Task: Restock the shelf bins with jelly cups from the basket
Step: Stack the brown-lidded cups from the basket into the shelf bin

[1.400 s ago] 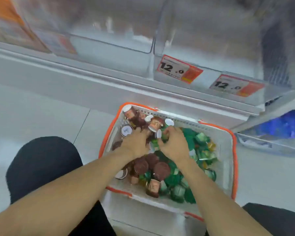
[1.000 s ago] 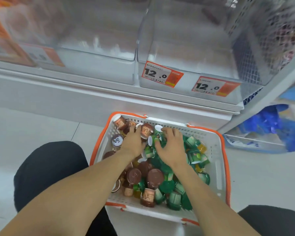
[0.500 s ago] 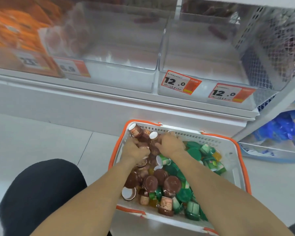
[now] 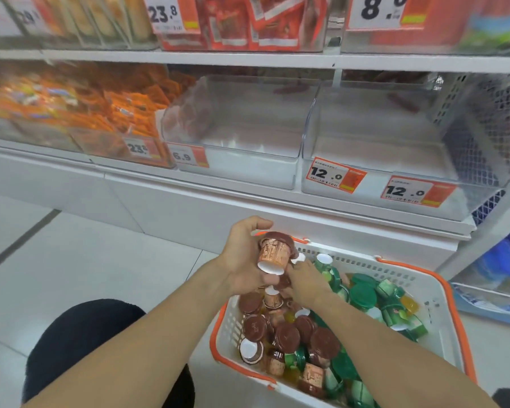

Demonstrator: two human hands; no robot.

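Shop floor, white tiles; clear shelf bins [image 4: 377, 148] upper right of frame. Your left hand [image 4: 245, 260] grips brown jelly cups [image 4: 273, 254] at centre, above the basket [image 4: 442, 307]. Your right hand [image 4: 306, 282] reaches among the cups; grip can't be told.

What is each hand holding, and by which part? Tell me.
The left hand grips brown jelly cups around their sides, above the basket. The right hand reaches among the cups; its grip cannot be told.
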